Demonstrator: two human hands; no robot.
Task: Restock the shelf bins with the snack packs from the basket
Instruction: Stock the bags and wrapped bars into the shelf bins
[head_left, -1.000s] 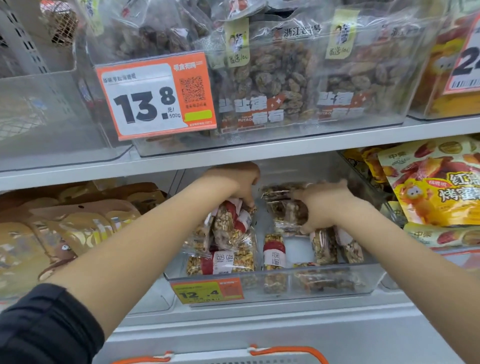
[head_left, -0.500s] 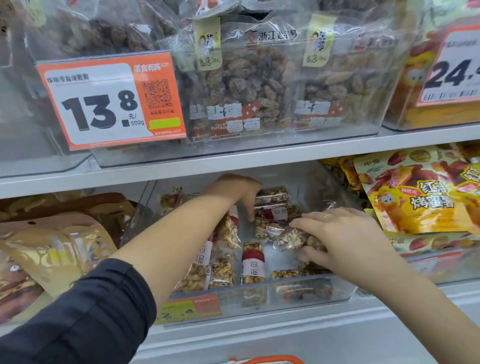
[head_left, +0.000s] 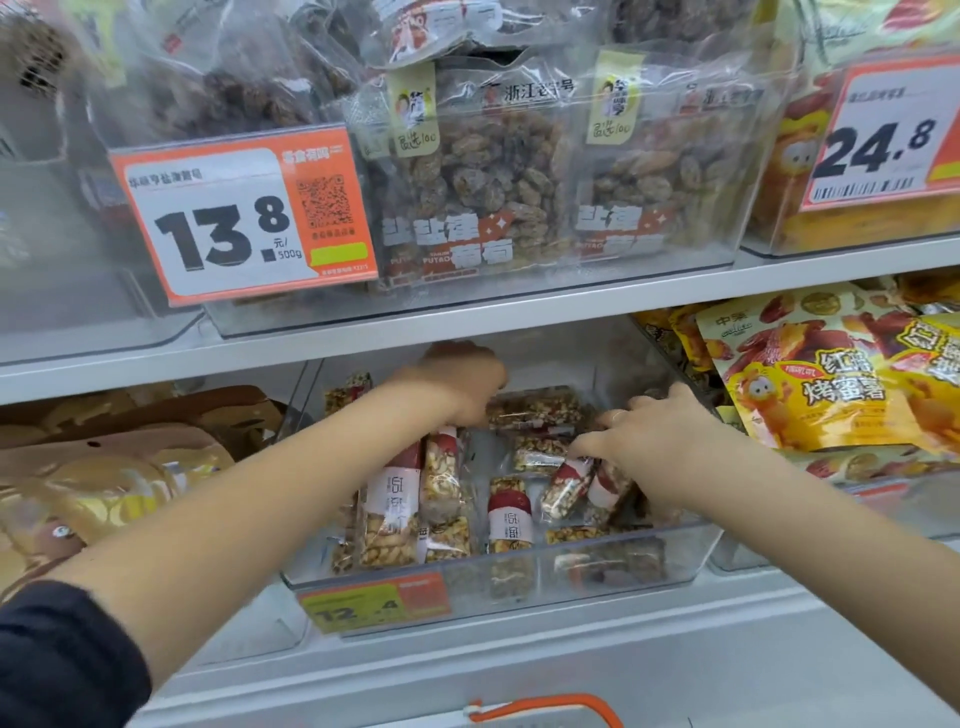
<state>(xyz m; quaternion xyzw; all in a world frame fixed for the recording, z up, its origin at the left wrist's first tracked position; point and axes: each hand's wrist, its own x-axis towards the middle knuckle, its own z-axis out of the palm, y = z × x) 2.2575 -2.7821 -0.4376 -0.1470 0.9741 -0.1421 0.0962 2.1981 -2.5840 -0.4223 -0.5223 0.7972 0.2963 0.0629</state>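
Observation:
A clear shelf bin (head_left: 691, 551) on the lower shelf holds several nut snack packs (head_left: 509, 519) with red and white labels. My left hand (head_left: 457, 384) reaches deep into the back of the bin, its fingers curled down round the left end of a snack pack (head_left: 540, 410) lying crosswise. My right hand (head_left: 660, 436) lies over the right side of the bin, fingers spread and fairly straight, fingertips touching another crosswise pack (head_left: 535, 454). Two more packs (head_left: 566, 488) lean under its palm. An orange basket handle (head_left: 545, 706) shows at the bottom edge.
The upper shelf edge (head_left: 467, 322) hangs just above my hands, carrying a clear bin of dried-fruit bags (head_left: 478, 171) with a 13.8 price tag (head_left: 239, 223). Yellow sweet-potato bags (head_left: 810, 379) fill the bin to the right, brown bags (head_left: 104, 467) the left.
My right hand has moved back and up inside the bin, onto the crosswise packs. My left hand stays at the back of the bin. The camera has moved closer.

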